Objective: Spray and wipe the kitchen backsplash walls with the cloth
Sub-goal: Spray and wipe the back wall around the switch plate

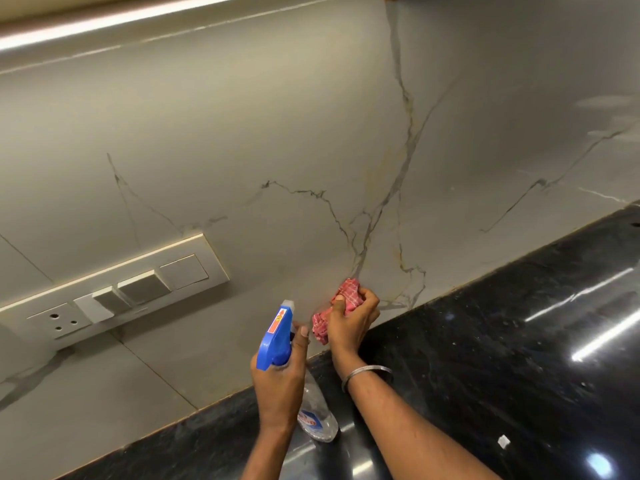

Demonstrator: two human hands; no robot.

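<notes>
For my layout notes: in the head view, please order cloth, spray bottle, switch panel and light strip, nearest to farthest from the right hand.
1. Cloth, gripped in the right hand.
2. Spray bottle, just left, in the left hand.
3. Switch panel, farther left on the wall.
4. Light strip, top left.

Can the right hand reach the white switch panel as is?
Probably not directly: the left hand, gripping the blue-headed clear spray bottle, sits between the right hand with its red checked cloth and the white switch panel. It would have to cross over.
</notes>
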